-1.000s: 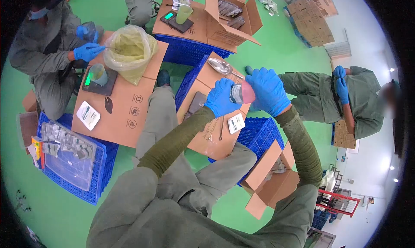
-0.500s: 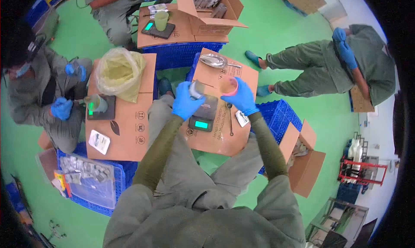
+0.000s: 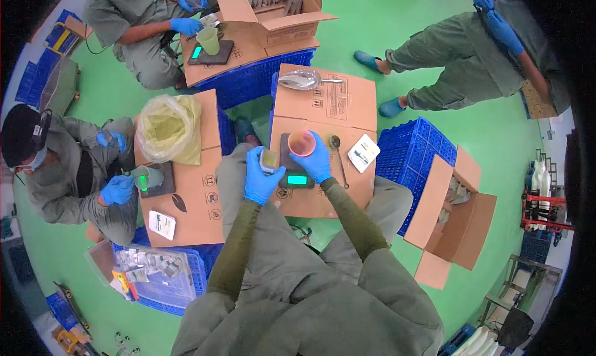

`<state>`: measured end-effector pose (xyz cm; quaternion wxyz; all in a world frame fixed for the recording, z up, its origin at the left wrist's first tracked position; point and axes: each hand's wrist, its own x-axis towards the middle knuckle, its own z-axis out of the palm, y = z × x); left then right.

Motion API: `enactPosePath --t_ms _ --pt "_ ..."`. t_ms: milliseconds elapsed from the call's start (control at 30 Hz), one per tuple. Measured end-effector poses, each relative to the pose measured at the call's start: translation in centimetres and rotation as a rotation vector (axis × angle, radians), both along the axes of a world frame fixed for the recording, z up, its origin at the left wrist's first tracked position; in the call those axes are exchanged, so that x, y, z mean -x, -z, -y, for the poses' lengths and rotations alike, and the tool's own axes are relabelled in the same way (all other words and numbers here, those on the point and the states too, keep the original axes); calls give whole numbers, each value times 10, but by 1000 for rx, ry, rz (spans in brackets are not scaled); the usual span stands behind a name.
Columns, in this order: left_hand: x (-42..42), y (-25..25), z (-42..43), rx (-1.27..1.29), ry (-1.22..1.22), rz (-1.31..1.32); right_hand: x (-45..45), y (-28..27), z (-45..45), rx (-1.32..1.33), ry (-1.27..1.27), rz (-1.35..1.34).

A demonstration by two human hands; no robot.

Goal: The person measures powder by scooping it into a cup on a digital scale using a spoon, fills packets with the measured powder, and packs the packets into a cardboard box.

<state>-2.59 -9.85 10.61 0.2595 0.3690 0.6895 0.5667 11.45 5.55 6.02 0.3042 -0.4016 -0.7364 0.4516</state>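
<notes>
My left hand [image 3: 263, 181], gloved in blue, is closed around a small silvery pouch [image 3: 269, 160] with a yellowish-brown look at its top. In my right hand [image 3: 316, 162], also gloved, is a pink cup [image 3: 302, 143], tilted so its mouth faces me; its contents are hard to make out. Both hands are over or beside a black digital scale [image 3: 287, 150] with a lit green display, whose digits are unreadable. Just right of the cup lies a long-handled measuring spoon [image 3: 340, 160], and beyond it a white printed packet [image 3: 364, 152].
A metal scoop [image 3: 300, 80] rests on the cardboard [image 3: 357, 101] ahead. To the left stand a yellowish lined bag [image 3: 197, 129] and a co-worker's scale [image 3: 166, 176] with a cup. An open carton [image 3: 475, 229] sits at right by a blue crate [image 3: 397, 146]. Other people surround the area.
The camera view has shifted. My hands are closer to my body and lower over the scale, and the pink cup now sits above the scale. A far co-worker's hand has moved to the items beside their cup.
</notes>
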Motion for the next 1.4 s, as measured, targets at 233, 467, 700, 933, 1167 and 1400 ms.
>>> enactPosePath --t_ms 233,467,700,933,1167,1400 --pt "-14 -6 -2 -58 -41 137 -18 -26 32 -156 145 28" --pt "-61 35 1 59 -92 142 -66 -173 107 -258 -186 -26" --pt "-119 13 5 -107 123 279 -112 -173 126 -350 -31 464" --pt "-174 -67 12 -93 393 -126 -245 -197 107 -416 280 339" --pt "-168 -55 29 -16 517 -340 -491 -241 55 -468 749 763" --pt "-173 -50 42 183 530 -323 -628 -133 10 -279 782 1033"
